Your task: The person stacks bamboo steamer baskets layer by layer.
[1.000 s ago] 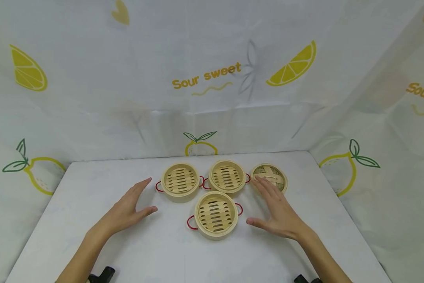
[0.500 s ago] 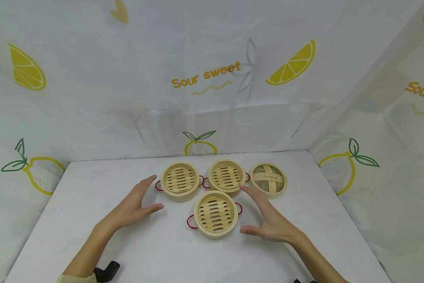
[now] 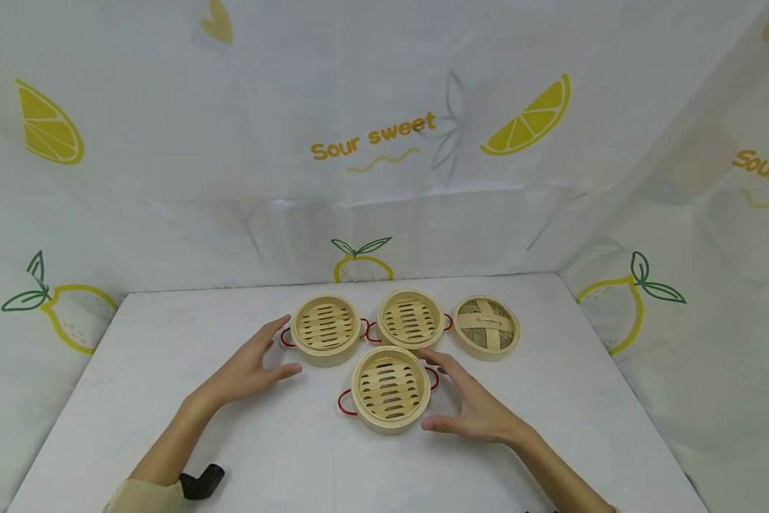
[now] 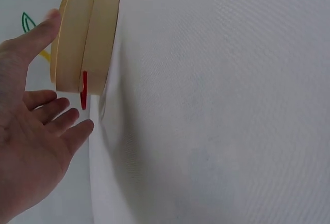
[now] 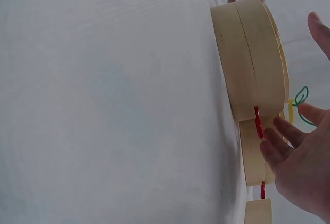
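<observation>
A round bamboo steamer basket [image 3: 389,425] with red handles stands at the front of the group. My right hand [image 3: 475,410], fingers spread, is beside its right handle; in the right wrist view the fingertips come right at that red loop [image 5: 258,122]. Behind it to the left is a second steamer basket [image 3: 328,358]. My left hand [image 3: 246,374] is spread by this one's left side, thumb apart from the fingers, nothing in its grasp. In the left wrist view the fingers lie close to the red handle [image 4: 84,90]. Both baskets are upright, with slatted floors showing.
A third steamer basket [image 3: 413,293] stands at the back middle, just behind the front one. Right of it lies a woven bamboo lid [image 3: 487,322]. The white table [image 3: 333,477] meets a lemon-printed cloth [image 3: 230,235] at its back edge.
My right hand has moved left, from over the woven lid to the front basket's right side. My left hand has drawn a little right, closer to the back-left basket. Baskets and lid stay put.
</observation>
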A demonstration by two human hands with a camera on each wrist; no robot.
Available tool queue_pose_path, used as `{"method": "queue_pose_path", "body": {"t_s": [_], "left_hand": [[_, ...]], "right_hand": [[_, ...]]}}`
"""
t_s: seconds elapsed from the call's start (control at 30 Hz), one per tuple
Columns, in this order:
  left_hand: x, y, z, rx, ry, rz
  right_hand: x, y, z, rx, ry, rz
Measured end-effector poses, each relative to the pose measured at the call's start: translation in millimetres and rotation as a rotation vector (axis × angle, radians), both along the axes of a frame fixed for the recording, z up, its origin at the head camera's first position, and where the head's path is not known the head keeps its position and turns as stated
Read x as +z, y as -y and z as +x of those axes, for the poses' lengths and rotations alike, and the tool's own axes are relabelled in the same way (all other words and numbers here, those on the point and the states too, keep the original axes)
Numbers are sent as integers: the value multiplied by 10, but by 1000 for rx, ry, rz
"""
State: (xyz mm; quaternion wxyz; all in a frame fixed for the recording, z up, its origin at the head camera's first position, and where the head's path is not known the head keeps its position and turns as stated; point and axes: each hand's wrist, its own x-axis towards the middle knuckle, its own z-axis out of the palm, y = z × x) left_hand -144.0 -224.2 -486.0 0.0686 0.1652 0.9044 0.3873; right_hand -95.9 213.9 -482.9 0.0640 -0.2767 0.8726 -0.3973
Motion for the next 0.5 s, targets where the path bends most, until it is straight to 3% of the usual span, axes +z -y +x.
{"method": "queue_pose_path", "body": {"t_s": [0.5], "left_hand": [[-133, -28, -190, -41, 7, 147]], "right_hand": [[-108, 187, 12, -13, 50, -39]]}}
